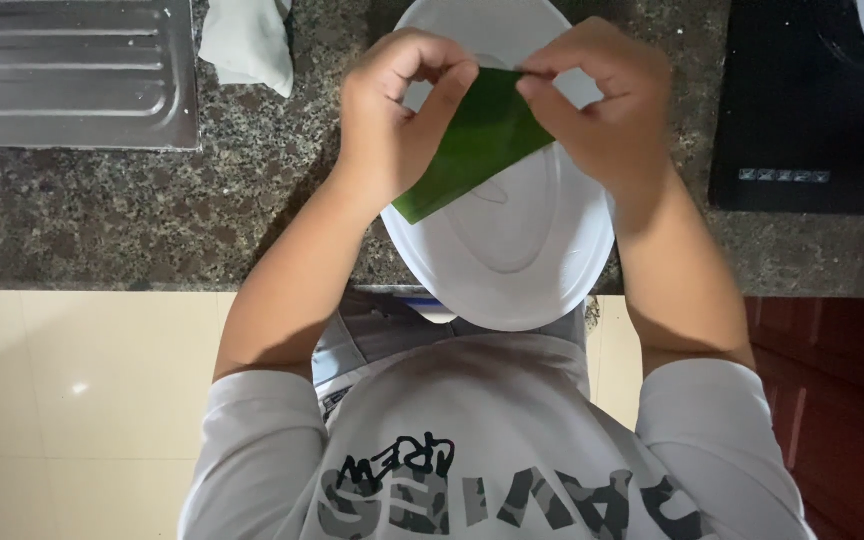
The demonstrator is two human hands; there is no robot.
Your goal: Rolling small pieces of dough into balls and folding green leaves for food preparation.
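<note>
A strip of green leaf [472, 145], glossy, flat and dark, is held above a white oval plate [512, 260] that lies on the speckled granite table [152, 220] with its near end over the edge. The left hand [392, 110] and right hand [602, 105] each pinch the leaf's upper edge, fingers closed on it, so the strip slants down to the left. The plate holds nothing. A crumpled white cloth [249, 42] lies beside a steel sink drainboard [72, 75]; a black cooktop [812, 120] sits at right.
</note>
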